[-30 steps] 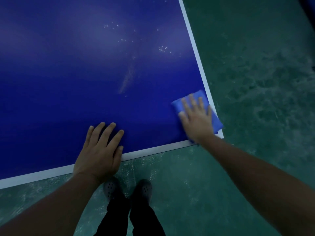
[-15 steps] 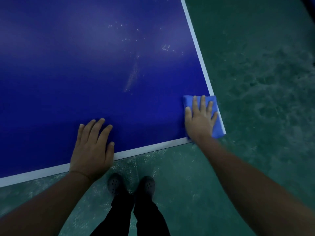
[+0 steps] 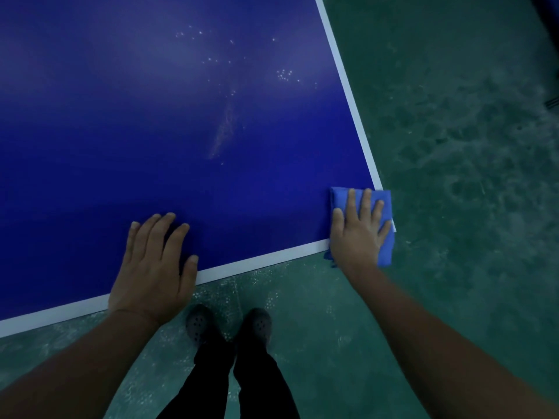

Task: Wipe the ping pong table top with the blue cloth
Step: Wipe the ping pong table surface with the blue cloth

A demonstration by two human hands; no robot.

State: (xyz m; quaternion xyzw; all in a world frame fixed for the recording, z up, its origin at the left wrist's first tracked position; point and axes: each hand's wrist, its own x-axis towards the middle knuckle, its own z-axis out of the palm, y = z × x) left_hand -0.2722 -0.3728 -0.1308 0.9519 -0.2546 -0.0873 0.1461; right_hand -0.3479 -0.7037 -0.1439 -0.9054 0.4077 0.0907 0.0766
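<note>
**Blue cloth at the counter corner**

Blue cloth (image 3: 384, 231), folded and soft, covers the white-edged corner of the smooth blue counter (image 3: 151, 116), overhanging it. Right hand (image 3: 357, 234) presses it, fingers straight and apart. Left hand (image 3: 154, 267) rests flat, fingers spread. Pale speckles (image 3: 225, 128) mark the surface.

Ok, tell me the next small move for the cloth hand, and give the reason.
Probably slide the right hand with the blue cloth away from the body and inward along the table top, toward the pale streak and white specks. The cloth sits at the near right corner, partly overhanging the edge, and those marks lie unwiped beyond it.
</note>
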